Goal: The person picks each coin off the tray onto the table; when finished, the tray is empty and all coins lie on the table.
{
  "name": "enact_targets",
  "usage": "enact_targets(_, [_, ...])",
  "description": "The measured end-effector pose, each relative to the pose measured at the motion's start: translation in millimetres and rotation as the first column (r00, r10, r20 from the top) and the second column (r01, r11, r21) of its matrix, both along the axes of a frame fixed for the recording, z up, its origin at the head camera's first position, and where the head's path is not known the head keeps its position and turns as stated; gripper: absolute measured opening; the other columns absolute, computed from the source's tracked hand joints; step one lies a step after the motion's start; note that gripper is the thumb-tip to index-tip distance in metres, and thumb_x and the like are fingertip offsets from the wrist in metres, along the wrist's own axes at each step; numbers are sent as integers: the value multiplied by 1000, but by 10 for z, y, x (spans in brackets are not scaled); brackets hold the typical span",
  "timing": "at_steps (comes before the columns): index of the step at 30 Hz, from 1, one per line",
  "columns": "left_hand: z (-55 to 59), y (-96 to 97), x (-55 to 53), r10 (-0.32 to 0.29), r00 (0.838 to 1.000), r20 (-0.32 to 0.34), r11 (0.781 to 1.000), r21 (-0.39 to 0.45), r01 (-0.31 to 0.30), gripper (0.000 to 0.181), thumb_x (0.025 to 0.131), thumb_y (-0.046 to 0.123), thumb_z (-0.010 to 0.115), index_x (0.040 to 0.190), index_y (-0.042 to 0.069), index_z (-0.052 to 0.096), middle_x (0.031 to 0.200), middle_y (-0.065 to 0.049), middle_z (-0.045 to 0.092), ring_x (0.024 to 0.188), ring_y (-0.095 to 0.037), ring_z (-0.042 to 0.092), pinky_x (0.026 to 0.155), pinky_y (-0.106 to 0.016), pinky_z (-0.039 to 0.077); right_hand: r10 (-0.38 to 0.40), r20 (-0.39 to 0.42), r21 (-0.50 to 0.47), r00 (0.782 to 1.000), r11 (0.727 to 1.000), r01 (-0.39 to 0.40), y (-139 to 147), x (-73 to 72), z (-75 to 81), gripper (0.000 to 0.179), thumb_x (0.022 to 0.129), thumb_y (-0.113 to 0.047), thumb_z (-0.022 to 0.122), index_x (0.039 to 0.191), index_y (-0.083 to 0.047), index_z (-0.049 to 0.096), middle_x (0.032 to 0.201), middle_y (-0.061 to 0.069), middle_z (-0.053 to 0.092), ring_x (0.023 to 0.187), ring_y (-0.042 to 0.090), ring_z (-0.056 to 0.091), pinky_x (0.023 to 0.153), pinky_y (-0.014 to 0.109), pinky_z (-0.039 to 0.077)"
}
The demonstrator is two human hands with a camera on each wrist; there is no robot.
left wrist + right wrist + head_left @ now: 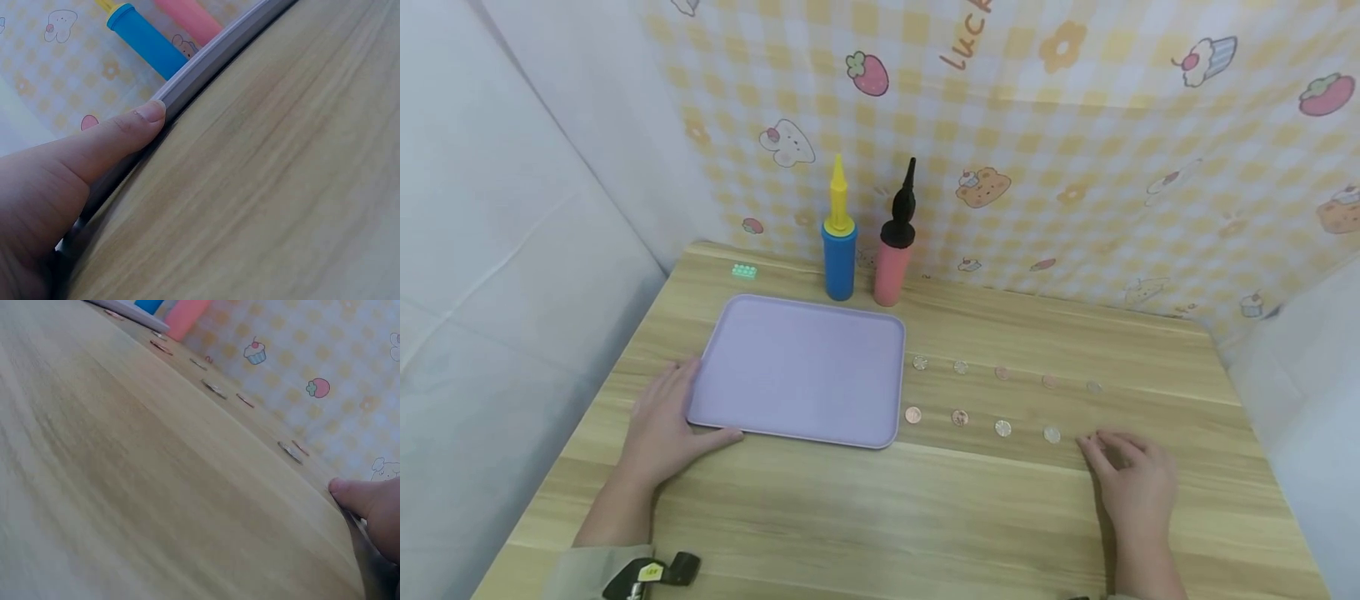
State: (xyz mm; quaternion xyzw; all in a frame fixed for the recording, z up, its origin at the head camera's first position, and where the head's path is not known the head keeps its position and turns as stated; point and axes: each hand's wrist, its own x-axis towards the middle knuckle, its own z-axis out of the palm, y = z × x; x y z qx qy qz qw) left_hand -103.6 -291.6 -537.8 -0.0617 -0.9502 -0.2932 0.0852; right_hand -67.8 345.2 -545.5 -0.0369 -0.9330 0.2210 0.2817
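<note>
My left hand (662, 417) rests at the near left corner of a lilac tray (805, 367), fingers along its left side. Its thumb (128, 131) lies against the tray's near wall. To the right of the tray, several copper and silver coins lie flat in two rows, among them a copper coin (913, 415) and a silver coin (1051, 435). At the right end of the near row, my right hand (1138, 479) has thumb and forefinger together at the tabletop, pinching what looks like a coin, mostly hidden by the fingertips.
Behind the tray stand a blue hand pump (839, 262) with a yellow nozzle and a pink one (891, 271) with a black nozzle. A small mint-green studded block (744, 271) lies at the back left. A checked cloth (1075, 167) hangs behind the wooden table (880, 525).
</note>
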Motion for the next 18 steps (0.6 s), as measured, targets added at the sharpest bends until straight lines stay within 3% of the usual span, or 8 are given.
enact_targets(10, [-17,-1,-30,-7,1000,6,1000,-4,7,135,65,56,99,166,-2,29,159,-34,42,149,-60,29,117,-80,17,6,-21,-23,1000,1000,-6,-27,16,8,31,68,-7,99,91,4,81,97,28,76,96,48,67,106,69,43])
enact_targets(18, [-20,4,-22,-12,1000,6,1000,2,12,135,67,54,99,167,0,27,161,-34,40,150,-60,26,117,-81,16,-14,6,-59,1000,998,15,-45,32,29,30,70,-6,98,93,4,81,101,29,75,100,49,65,106,69,42])
